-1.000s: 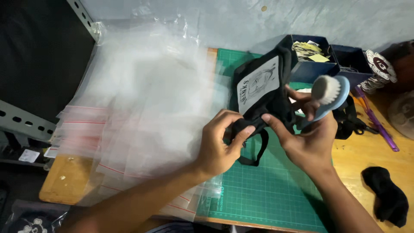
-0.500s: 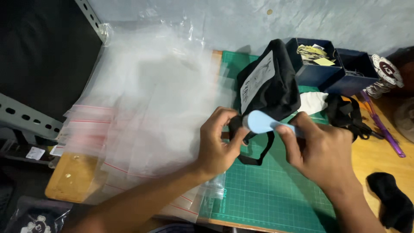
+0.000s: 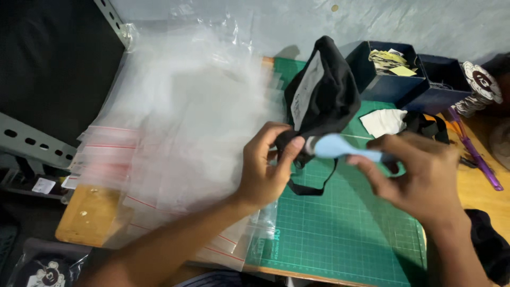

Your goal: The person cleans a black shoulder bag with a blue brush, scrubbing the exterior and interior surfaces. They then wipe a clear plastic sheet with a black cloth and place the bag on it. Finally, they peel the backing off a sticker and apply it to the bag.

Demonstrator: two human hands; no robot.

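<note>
- A black fabric pouch (image 3: 324,90) with a white label is pinched by the left hand (image 3: 265,167) at frame centre.
- A light-blue plastic brush (image 3: 340,148) is gripped by the right hand (image 3: 419,175), above a green cutting mat (image 3: 340,234).

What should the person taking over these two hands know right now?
Left hand: grips the lower edge of the black fabric pouch, held upright over the green cutting mat.
Right hand: holds the light blue brush by its handle, head against the pouch's lower edge.
Clear zip bags lie stacked to the left, untouched.
Done: both items in hand. Left: brush is not visibly inside; no bag picked.
</note>
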